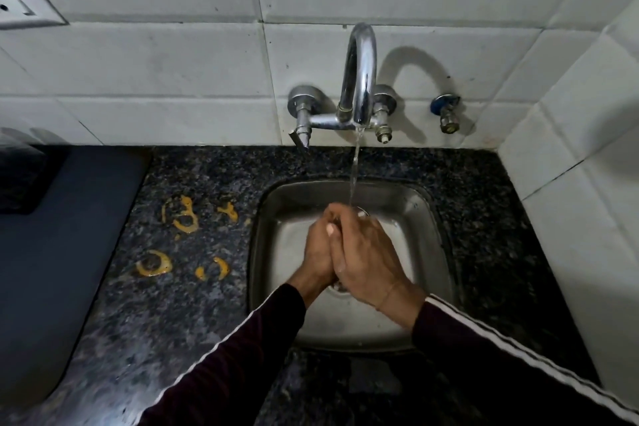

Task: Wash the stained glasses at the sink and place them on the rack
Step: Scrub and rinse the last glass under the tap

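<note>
Both hands were pressed together under the tap [358, 73] water over the sink [428, 218], the left hand [320, 254] and right hand [366, 258] palm to palm, gripping nothing. No glass was seen; only orange ring stains [183, 214] lay left of the hands, nearer the left one.

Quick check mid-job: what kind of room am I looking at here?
Most likely a small home kitchen: a steel sink set in a dark speckled stone counter, a chrome wall tap running over both hands, and white wall tiles.
</note>
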